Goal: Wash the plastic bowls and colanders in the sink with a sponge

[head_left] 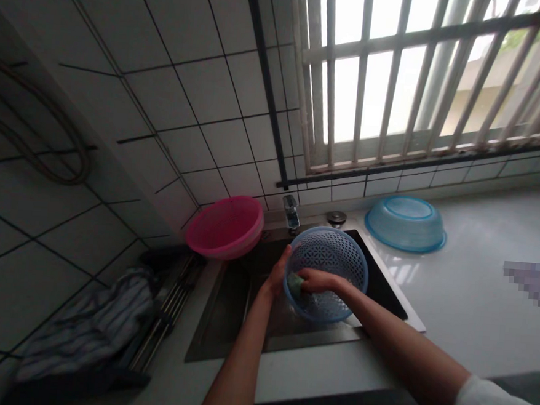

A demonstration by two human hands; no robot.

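Note:
A blue perforated plastic colander (335, 256) is tilted over the steel sink (224, 323). My left hand (278, 273) grips its left rim from outside, fingers curled over the edge. My right hand (316, 281) is inside the colander, closed on a green sponge (294, 282) pressed against its inner wall.
A pink basin (224, 226) rests at the sink's back left corner. A faucet (290, 212) stands behind the sink. A light blue bowl (406, 222) lies upside down on the white counter (466, 302) at right. A striped cloth (90, 319) lies at left beside a rack. A barred window is above.

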